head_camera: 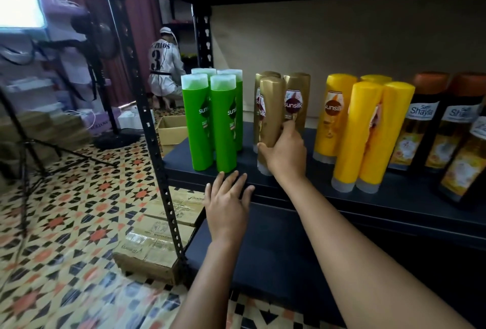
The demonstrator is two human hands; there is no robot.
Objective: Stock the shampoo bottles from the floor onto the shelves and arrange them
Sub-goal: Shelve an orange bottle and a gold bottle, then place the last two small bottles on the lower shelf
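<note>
On the dark shelf (342, 197) stand groups of shampoo bottles, caps down. My right hand (285, 151) grips the front gold bottle (271, 107) near its base, index finger reaching to the gold bottle behind it (297, 97). My left hand (228, 202) rests flat on the shelf's front edge, fingers spread, holding nothing, just below the green bottles (213, 121). To the right stand yellow bottles (365, 131) and dark bottles with orange caps (441, 123).
A black shelf post (155, 144) rises at the left. Cardboard boxes (157, 236) lie on the patterned floor beside the lower shelf (263, 249). An open box (171, 128) sits behind. A person in a white shirt crouches (165, 65) at the back. A tripod (26, 144) stands left.
</note>
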